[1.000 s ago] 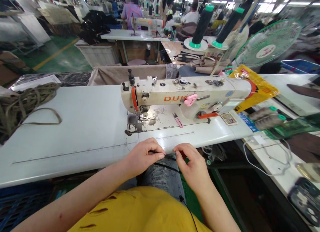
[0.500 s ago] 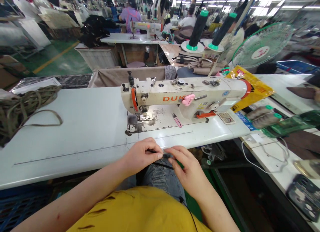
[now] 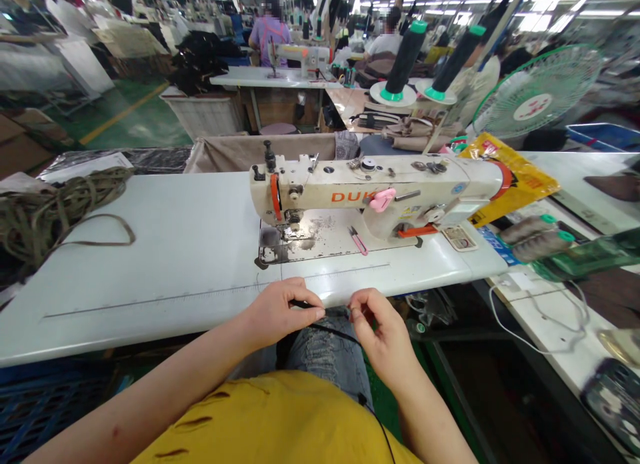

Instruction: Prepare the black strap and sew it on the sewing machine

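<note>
My left hand is closed in a pinch at the table's front edge; a small dark thing shows under its fingers, too hidden to name. To its right, apart from it, my right hand is pinched too, thumb against fingertips; what it holds, if anything, is too small to make out. Below both, a thin black cord crosses above my lap. Just beyond the hands stands a white sewing machine with orange lettering. Pink-handled thread snips lie on its bed. A dark thread hangs down from the needle area.
Olive fabric strips are heaped on the left of the white table. Right of the machine are a yellow bag, grey thread cones, a green bottle and a phone. Behind stands a fan.
My right hand has moved right, away from the left hand, and its fingers have curled into a pinch. The left hand stays nearly in place. The view has shifted slightly.
</note>
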The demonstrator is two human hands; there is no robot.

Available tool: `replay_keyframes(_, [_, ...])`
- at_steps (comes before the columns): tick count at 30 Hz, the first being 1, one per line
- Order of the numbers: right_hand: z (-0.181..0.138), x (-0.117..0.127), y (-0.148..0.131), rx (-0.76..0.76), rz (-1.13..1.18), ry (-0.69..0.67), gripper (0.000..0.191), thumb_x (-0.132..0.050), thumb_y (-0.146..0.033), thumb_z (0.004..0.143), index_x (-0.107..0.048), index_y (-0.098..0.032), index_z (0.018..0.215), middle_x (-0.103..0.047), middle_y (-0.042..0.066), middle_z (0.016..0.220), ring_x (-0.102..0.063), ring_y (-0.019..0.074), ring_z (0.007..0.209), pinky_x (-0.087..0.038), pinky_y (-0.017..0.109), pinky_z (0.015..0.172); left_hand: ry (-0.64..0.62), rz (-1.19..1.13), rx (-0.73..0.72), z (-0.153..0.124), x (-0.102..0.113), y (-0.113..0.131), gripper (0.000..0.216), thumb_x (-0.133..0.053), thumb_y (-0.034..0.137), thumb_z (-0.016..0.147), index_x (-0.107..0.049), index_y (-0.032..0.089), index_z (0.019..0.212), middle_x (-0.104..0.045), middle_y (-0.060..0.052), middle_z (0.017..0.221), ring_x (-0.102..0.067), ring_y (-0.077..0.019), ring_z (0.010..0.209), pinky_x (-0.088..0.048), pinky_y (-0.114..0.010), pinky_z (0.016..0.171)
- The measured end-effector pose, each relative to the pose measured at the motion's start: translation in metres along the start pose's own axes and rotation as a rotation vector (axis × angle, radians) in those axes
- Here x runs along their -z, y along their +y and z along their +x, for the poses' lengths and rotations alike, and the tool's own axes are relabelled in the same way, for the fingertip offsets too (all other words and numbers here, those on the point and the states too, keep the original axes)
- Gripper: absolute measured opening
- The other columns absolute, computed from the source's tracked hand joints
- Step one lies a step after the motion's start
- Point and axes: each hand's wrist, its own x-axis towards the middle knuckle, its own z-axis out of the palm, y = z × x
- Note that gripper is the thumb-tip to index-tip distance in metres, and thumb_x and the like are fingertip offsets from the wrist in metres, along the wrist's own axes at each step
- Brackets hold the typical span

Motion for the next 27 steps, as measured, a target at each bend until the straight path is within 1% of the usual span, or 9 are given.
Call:
replay_keyframes(4, [-0.004, -0.004, -0.001, -0.122, 0.357, -0.095, 0.014, -0.052, -0.033, 0.101, -0.056, -0.022, 0.094, -0.066, 0.006, 0.105, -0.057, 0.0142, 0.072, -0.048, 0.03, 0.071, 0.03, 0.097, -0.092, 0.004, -0.002, 0.001, 0.016, -0.065, 0.029, 0.084, -0.077, 0.021, 0.078, -0.059, -0.002, 0.085, -0.059, -0.0185, 0.085, -0.043, -0.03, 0.08])
replay_keyframes(6, [-0.007, -0.009, -0.002, -0.177, 0.521, -0.16, 0.017, -0.053, -0.038, 0.102, -0.053, -0.023, 0.094, -0.067, 0.005, 0.1, -0.056, 0.0134, 0.068, -0.046, 0.029, 0.065, -0.019, 0.105, -0.13, 0.007, -0.005, 0.0, 0.015, -0.062, 0.026, 0.084, -0.071, 0.02, 0.074, -0.061, -0.002, 0.086, -0.059, -0.0188, 0.087, -0.043, -0.031, 0.082])
replay_keyframes(8, [-0.009, -0.014, -0.001, -0.218, 0.631, -0.208, 0.019, -0.053, -0.041, 0.102, -0.05, -0.024, 0.095, -0.063, 0.001, 0.085, -0.052, 0.0129, 0.063, -0.043, 0.027, 0.061, -0.087, 0.057, -0.095, 0.009, -0.009, -0.004, 0.015, -0.06, 0.026, 0.083, -0.065, 0.019, 0.071, -0.059, 0.0, 0.079, -0.057, -0.0179, 0.081, -0.042, -0.029, 0.076])
replay_keyframes(10, [-0.011, -0.015, 0.003, -0.237, 0.62, -0.207, 0.021, -0.053, -0.044, 0.101, -0.05, -0.024, 0.096, -0.053, -0.003, 0.073, -0.048, 0.0129, 0.061, -0.04, 0.027, 0.059, -0.106, -0.017, -0.023, 0.011, -0.012, -0.009, 0.015, -0.06, 0.028, 0.082, -0.061, 0.019, 0.07, -0.056, 0.002, 0.071, -0.054, -0.0169, 0.074, -0.04, -0.028, 0.07])
replay_keyframes(12, [-0.013, -0.011, 0.009, -0.246, 0.522, -0.144, 0.024, -0.054, -0.046, 0.101, -0.052, -0.024, 0.095, -0.046, -0.005, 0.072, -0.043, 0.0128, 0.062, -0.038, 0.026, 0.059, -0.053, -0.074, 0.037, 0.011, -0.012, -0.015, 0.018, -0.061, 0.032, 0.081, -0.059, 0.019, 0.069, -0.053, 0.003, 0.066, -0.051, -0.0162, 0.07, -0.039, -0.027, 0.067])
replay_keyframes(15, [-0.013, 0.002, 0.02, -0.265, 0.438, -0.07, 0.026, -0.054, -0.048, 0.1, -0.051, -0.023, 0.093, -0.043, -0.004, 0.073, -0.04, 0.0126, 0.062, -0.035, 0.026, 0.056, 0.008, -0.062, 0.054, 0.011, -0.008, -0.021, 0.021, -0.062, 0.036, 0.081, -0.06, 0.018, 0.07, -0.055, 0.003, 0.067, -0.051, -0.0164, 0.07, -0.039, -0.027, 0.067])
replay_keyframes(19, [-0.009, 0.015, 0.022, -0.227, 0.388, -0.064, 0.025, -0.056, -0.046, 0.099, -0.054, -0.022, 0.091, -0.048, -0.003, 0.076, -0.042, 0.0137, 0.066, -0.036, 0.027, 0.061, -0.055, 0.029, 0.003, 0.012, -0.01, -0.019, 0.024, -0.063, 0.04, 0.085, -0.072, 0.019, 0.079, -0.059, 0.0, 0.076, -0.055, -0.0168, 0.075, -0.041, -0.027, 0.069])
replay_keyframes(23, [-0.004, 0.004, 0.012, -0.186, 0.63, -0.075, 0.024, -0.056, -0.046, 0.1, -0.053, -0.023, 0.093, -0.051, -0.002, 0.075, -0.045, 0.0138, 0.065, -0.038, 0.029, 0.064, -0.175, 0.036, -0.034, 0.018, -0.022, -0.015, 0.026, -0.064, 0.041, 0.087, -0.08, 0.022, 0.082, -0.056, 0.0, 0.076, -0.058, -0.0162, 0.075, -0.043, -0.027, 0.073])
replay_keyframes(27, [-0.001, -0.013, 0.013, -0.228, 0.767, -0.124, 0.024, -0.056, -0.047, 0.1, -0.049, -0.024, 0.097, -0.036, -0.009, 0.062, -0.037, 0.0122, 0.055, -0.031, 0.027, 0.056, -0.203, -0.045, -0.025, 0.019, -0.03, -0.017, 0.022, -0.064, 0.032, 0.085, -0.074, 0.019, 0.071, -0.066, -0.001, 0.075, -0.062, -0.0173, 0.077, -0.046, -0.027, 0.075])
